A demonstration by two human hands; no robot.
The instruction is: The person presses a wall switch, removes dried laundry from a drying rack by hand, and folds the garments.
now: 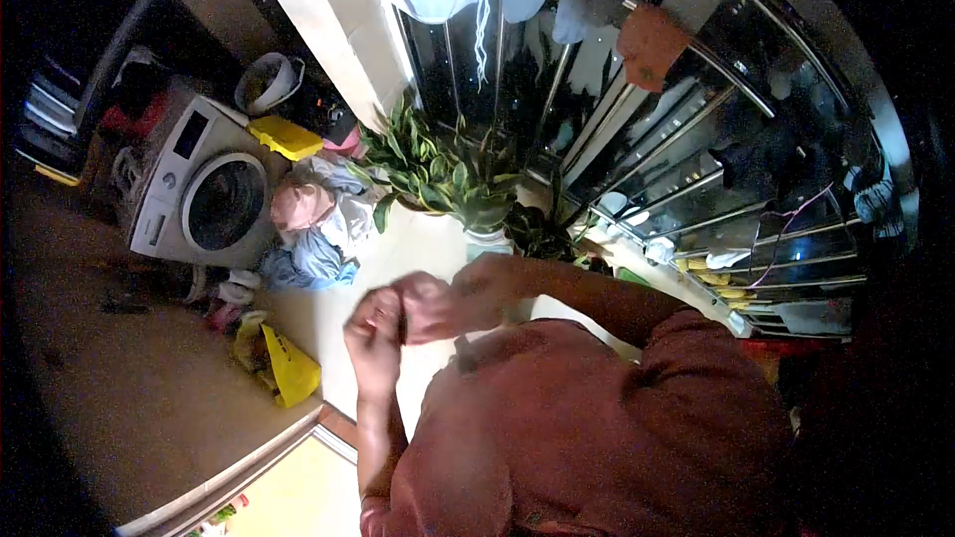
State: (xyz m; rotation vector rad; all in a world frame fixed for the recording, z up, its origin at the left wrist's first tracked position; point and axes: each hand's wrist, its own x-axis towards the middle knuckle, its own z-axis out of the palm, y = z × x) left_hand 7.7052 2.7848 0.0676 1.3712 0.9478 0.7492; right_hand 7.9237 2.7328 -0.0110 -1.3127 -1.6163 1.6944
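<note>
My left hand is raised in front of my chest with its fingers curled in. Right beside it, close to or touching it, is my right hand, smeared by motion. Whatever lies between the two hands is too blurred to make out. Both are over the pale floor, in front of my reddish-brown shirt.
A washing machine stands at left, with crumpled clothes beside it. Yellow packaging lies lower left. Potted plants stand ahead. Along the right runs a metal railing with hanging cloths.
</note>
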